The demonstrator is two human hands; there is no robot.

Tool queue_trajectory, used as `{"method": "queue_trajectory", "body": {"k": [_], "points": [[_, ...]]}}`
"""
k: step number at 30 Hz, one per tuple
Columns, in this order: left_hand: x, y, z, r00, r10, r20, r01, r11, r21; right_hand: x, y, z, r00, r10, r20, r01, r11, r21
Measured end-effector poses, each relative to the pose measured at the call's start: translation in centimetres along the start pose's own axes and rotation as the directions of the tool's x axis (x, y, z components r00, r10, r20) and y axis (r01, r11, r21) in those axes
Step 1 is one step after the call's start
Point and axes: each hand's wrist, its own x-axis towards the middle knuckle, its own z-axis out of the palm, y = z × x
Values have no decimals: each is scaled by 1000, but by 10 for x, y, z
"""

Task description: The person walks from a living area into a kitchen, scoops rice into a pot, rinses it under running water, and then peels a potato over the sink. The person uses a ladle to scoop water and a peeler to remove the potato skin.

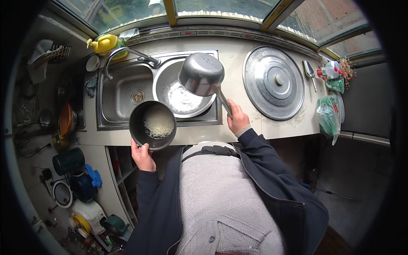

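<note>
My left hand [144, 156] grips the near rim of a dark inner pot [137, 122], thumb over the edge. White rice grains [160, 124] lie in the bottom of that pot, which is held in front of the sink's near edge. With my right hand [238, 118] I hold the handle of a metal dipper [201, 75], its underside facing up. The dipper is above a large round metal basin [161, 86] set in the right side of the sink, and it hides part of this basin. Whether anything is inside the dipper cannot be seen.
Left of the basin is the sink bowl [122, 86] with a curved faucet [111, 59]. A yellow pump bottle [106, 44] and a small white bowl [92, 63] stand behind. To the right lie a large metal lid [274, 83], a metal scoop [309, 71] and a plastic bag [329, 111].
</note>
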Motion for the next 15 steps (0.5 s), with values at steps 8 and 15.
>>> {"method": "queue_trajectory", "body": {"k": [8,15], "points": [[2,5,53,998,-23,58,20,999,38,-3,152,-51,815,453,-361,-502,863,-51],[-22,-8,114,974,-127,187,111,989,94,42,273,-97,618,697,-364,-774,620,-128]]}}
